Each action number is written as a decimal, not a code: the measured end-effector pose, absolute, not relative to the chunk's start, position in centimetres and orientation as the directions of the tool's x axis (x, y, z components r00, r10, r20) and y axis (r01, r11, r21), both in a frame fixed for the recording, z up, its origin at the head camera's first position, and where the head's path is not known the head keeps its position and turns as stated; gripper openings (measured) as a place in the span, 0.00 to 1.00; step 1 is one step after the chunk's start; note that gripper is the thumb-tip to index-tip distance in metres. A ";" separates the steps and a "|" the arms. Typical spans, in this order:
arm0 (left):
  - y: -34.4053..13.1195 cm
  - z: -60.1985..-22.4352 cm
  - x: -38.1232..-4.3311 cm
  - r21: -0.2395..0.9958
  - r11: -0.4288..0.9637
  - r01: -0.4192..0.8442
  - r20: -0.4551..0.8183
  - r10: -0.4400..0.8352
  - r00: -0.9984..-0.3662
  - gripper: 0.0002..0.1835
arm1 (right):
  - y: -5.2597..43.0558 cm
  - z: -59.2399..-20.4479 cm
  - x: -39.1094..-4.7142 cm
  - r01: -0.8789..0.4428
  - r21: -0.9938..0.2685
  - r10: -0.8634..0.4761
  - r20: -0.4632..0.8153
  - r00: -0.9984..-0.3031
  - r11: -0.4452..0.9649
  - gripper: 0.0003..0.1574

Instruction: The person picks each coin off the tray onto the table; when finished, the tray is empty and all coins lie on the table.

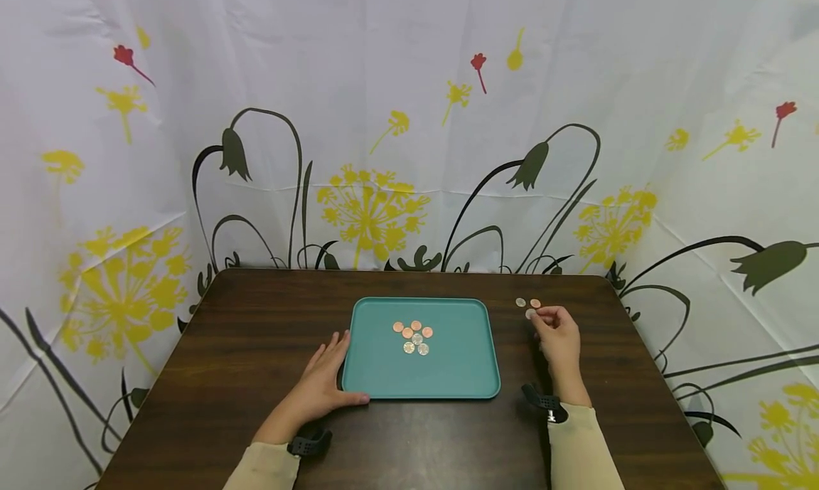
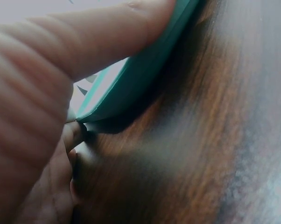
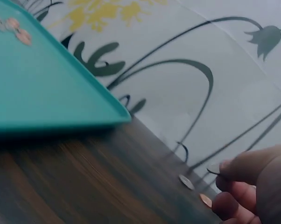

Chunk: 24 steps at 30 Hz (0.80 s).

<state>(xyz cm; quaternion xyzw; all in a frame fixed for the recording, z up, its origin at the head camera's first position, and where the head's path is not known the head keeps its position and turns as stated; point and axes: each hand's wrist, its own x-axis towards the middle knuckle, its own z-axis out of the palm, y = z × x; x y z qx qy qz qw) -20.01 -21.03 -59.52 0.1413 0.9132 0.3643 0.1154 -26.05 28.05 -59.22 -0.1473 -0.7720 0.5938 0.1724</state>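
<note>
Table (image 1: 416, 440): left fingers (image 1: 338, 351) splayed, right fingers (image 1: 555, 313) pinching coin (image 1: 530, 313)

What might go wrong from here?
The silver coin is pinched near its edge by the right hand, so it could slip.
Those fingers might nudge the copper-coloured coin lying close by.
The left hand touches the tray; a bump could shift the loose coins on it.

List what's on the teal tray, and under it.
On the tray: four copper-colored coins and three silvery coins. Underneath: that patch of table is covered, so can't tell.
</note>
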 end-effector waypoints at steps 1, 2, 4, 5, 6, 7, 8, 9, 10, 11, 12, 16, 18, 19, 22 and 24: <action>-21.0 -59.6 -20.0 0.700 0.693 0.174 -0.107 0.342 -0.933 0.77 | 28.5 -59.2 -26.2 0.032 -0.967 0.449 0.087 -0.889 0.252 0.16; -21.0 -59.6 -20.0 0.699 0.694 0.174 -0.108 0.343 -0.933 0.77 | 29.0 -59.2 -26.3 0.038 -0.968 0.467 0.085 -0.880 0.247 0.16; -21.0 -59.7 -20.0 0.698 0.694 0.174 -0.109 0.343 -0.933 0.77 | 30.0 -59.1 -26.6 0.044 -0.971 0.507 0.085 -0.858 0.236 0.17; -21.0 -59.8 -20.0 0.697 0.695 0.175 -0.109 0.344 -0.933 0.77 | 30.6 -59.1 -26.8 0.044 -0.973 0.524 0.084 -0.848 0.228 0.17; -21.0 -59.8 -20.0 0.696 0.696 0.174 -0.110 0.344 -0.933 0.77 | 31.0 -59.1 -26.9 0.045 -0.976 0.539 0.080 -0.839 0.215 0.17; -21.0 -59.9 -20.0 0.696 0.697 0.174 -0.111 0.344 -0.932 0.77 | 31.5 -59.2 -27.1 0.045 -0.978 0.550 0.076 -0.832 0.202 0.18; -21.0 -59.9 -20.1 0.695 0.698 0.174 -0.112 0.345 -0.932 0.77 | 31.9 -59.3 -27.2 0.050 -0.980 0.560 0.068 -0.826 0.192 0.18; -21.0 -60.0 -20.1 0.695 0.698 0.174 -0.113 0.344 -0.932 0.77 | 32.3 -59.4 -27.4 0.054 -0.983 0.566 0.057 -0.823 0.178 0.18; -21.0 -60.0 -20.1 0.695 0.698 0.173 -0.114 0.345 -0.932 0.77 | 32.6 -59.5 -27.5 0.057 -0.985 0.569 0.046 -0.821 0.162 0.18; -21.0 -60.1 -20.1 0.694 0.698 0.174 -0.114 0.345 -0.932 0.77 | 32.9 -59.5 -27.7 0.062 -0.987 0.570 0.033 -0.821 0.147 0.18; -21.0 -60.1 -20.1 0.694 0.698 0.174 -0.113 0.345 -0.932 0.77 | 33.1 -59.6 -27.8 0.069 -0.989 0.572 0.020 -0.820 0.134 0.18; -21.1 -60.2 -20.1 0.691 0.700 0.179 -0.109 0.346 -0.932 0.77 | 33.3 -59.8 -28.5 0.113 -0.987 0.569 -0.027 -0.822 0.116 0.18; -21.1 -60.2 -20.2 0.689 0.702 0.181 -0.105 0.344 -0.933 0.77 | 33.2 -59.9 -28.9 0.151 -0.978 0.572 -0.044 -0.819 0.140 0.18; -21.2 -60.2 -20.2 0.687 0.703 0.182 -0.104 0.344 -0.933 0.77 | 33.1 -59.9 -29.2 0.174 -0.972 0.577 -0.052 -0.815 0.159 0.18; -21.1 -60.2 -20.2 0.684 0.706 0.185 -0.101 0.343 -0.934 0.78 | 33.0 -59.8 -29.7 0.244 -0.944 0.599 -0.065 -0.798 0.222 0.18; -21.1 -60.2 -20.2 0.684 0.706 0.185 -0.101 0.342 -0.934 0.78 | 33.0 -59.7 -30.0 0.294 -0.921 0.620 -0.076 -0.781 0.258 0.18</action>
